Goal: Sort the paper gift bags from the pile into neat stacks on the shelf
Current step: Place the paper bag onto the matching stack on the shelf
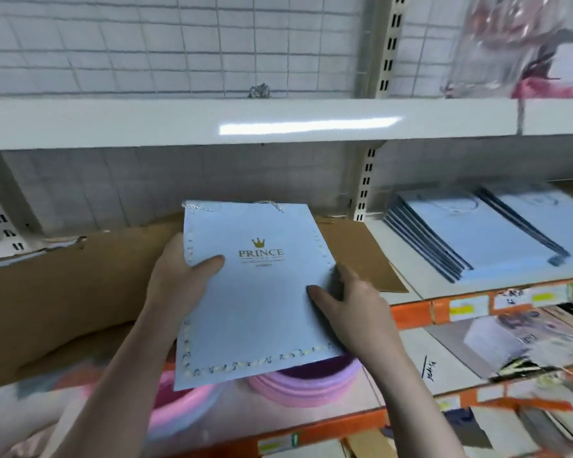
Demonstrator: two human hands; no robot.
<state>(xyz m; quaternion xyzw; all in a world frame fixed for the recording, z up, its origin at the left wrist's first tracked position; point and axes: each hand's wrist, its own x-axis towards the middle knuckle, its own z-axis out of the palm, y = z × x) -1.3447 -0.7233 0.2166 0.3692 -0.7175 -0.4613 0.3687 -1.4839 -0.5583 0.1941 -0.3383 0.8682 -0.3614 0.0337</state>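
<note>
"PRINCE" is printed in gold capitals under a small gold crown on the upper middle of the light blue bag [258, 292]. The finer lines beneath it are too small to be read. The labels [463, 307] along the orange shelf edge are blurred and unreadable.

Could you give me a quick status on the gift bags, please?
Left hand and right hand both grip the pale blue PRINCE bag, flat, above the cardboard. Blue bag stack already lies on the shelf to the right. Nothing blocking.
</note>
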